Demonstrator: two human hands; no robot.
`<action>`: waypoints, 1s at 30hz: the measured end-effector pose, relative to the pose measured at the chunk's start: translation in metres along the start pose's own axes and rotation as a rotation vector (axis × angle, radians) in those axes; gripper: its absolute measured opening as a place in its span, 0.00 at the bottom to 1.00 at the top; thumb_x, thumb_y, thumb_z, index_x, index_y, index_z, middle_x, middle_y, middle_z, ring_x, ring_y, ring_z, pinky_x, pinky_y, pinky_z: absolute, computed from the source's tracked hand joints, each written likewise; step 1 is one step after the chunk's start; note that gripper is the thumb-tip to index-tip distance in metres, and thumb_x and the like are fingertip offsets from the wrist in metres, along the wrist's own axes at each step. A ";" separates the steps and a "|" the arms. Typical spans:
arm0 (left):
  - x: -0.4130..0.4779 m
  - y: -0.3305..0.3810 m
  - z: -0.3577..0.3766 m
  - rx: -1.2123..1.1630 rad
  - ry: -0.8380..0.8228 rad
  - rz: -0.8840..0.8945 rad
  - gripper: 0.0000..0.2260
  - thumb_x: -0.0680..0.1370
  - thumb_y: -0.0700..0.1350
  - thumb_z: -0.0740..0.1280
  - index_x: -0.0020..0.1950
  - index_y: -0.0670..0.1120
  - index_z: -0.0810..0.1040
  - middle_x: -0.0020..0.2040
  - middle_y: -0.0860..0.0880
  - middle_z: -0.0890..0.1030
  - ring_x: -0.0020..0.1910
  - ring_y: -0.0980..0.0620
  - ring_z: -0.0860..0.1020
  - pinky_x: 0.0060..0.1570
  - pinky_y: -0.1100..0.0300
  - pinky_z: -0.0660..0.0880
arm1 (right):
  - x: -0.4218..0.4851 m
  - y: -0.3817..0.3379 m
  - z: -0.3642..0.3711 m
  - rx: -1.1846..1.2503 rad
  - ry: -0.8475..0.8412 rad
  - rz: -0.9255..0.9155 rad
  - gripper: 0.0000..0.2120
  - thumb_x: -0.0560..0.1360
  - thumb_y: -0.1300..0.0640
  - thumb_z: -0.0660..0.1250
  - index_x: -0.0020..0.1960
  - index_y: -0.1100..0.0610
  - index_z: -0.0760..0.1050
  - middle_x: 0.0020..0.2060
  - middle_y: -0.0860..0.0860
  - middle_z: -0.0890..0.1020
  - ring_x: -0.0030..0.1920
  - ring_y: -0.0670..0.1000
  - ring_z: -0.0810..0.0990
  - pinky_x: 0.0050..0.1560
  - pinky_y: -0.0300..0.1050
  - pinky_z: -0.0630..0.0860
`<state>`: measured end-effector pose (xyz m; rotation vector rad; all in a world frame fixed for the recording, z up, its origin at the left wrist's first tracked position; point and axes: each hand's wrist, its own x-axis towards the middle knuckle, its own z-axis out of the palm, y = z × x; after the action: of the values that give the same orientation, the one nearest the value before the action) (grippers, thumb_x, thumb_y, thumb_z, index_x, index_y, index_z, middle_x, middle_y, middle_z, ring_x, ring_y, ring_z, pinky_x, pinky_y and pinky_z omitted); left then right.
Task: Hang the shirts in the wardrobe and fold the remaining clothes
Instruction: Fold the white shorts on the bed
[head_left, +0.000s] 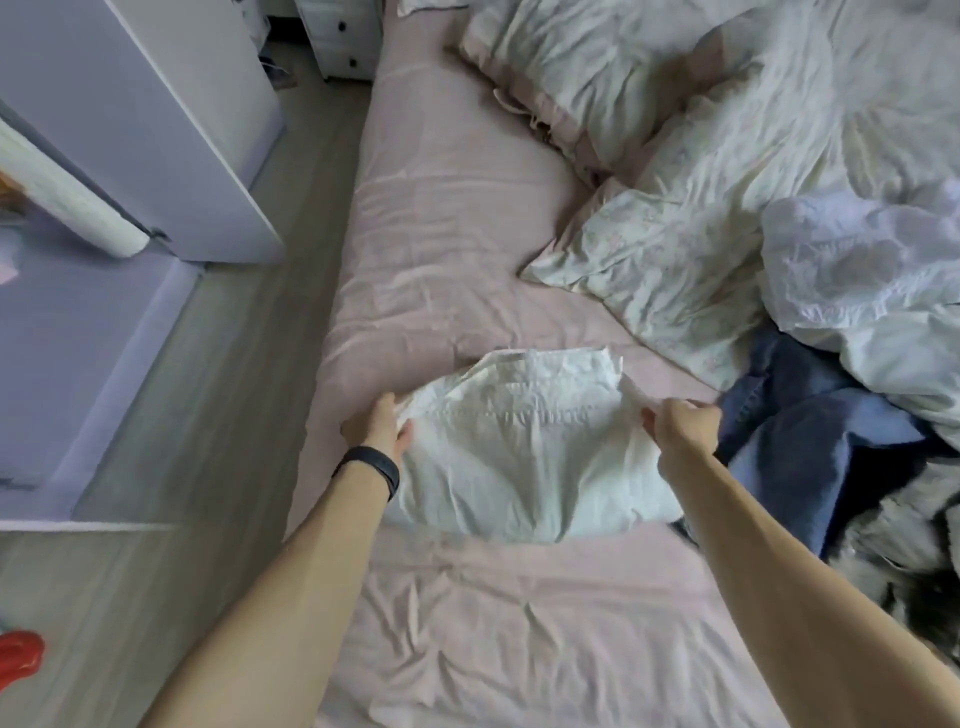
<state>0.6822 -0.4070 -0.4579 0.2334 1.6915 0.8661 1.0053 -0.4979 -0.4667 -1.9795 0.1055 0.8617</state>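
A white garment (524, 447) hangs spread between my two hands just above the pink bed sheet (441, 249). My left hand (376, 423), with a black band on the wrist, grips its left edge. My right hand (678, 421) pinches its right edge. A seam runs across the cloth between them, and the lower part sags toward the mattress. To the right lies a heap of clothes with blue denim (795, 447) on top and a dark patterned piece (893, 540) beside it.
Two pillows (587, 78) and a crumpled white duvet (857, 275) fill the bed's far right. A white wardrobe (156, 119) with an open door stands left across a strip of wooden floor (208, 415). A red object (21, 657) lies at the lower left.
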 end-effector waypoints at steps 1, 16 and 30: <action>0.021 0.000 0.012 0.056 0.006 -0.015 0.17 0.74 0.51 0.72 0.58 0.45 0.76 0.49 0.50 0.75 0.49 0.49 0.76 0.33 0.60 0.78 | 0.025 0.004 0.014 -0.051 -0.011 -0.014 0.22 0.63 0.54 0.62 0.55 0.59 0.75 0.43 0.57 0.82 0.43 0.58 0.83 0.44 0.51 0.81; 0.049 -0.088 0.045 1.781 -0.432 0.961 0.31 0.77 0.72 0.49 0.78 0.70 0.42 0.79 0.63 0.33 0.79 0.48 0.32 0.66 0.22 0.36 | 0.000 0.085 0.060 -1.416 -0.410 -0.659 0.28 0.79 0.29 0.38 0.75 0.30 0.30 0.75 0.41 0.26 0.75 0.50 0.24 0.73 0.71 0.32; -0.075 -0.199 0.114 1.807 -0.605 1.272 0.50 0.60 0.75 0.70 0.74 0.47 0.67 0.69 0.50 0.76 0.64 0.50 0.75 0.65 0.46 0.61 | 0.087 -0.010 0.009 -0.595 -0.177 -0.206 0.50 0.65 0.42 0.80 0.77 0.60 0.58 0.73 0.62 0.66 0.70 0.62 0.69 0.70 0.58 0.69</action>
<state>0.8655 -0.5421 -0.5375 2.6080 1.0753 -0.2848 1.0703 -0.4623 -0.5151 -2.3876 -0.5031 1.0031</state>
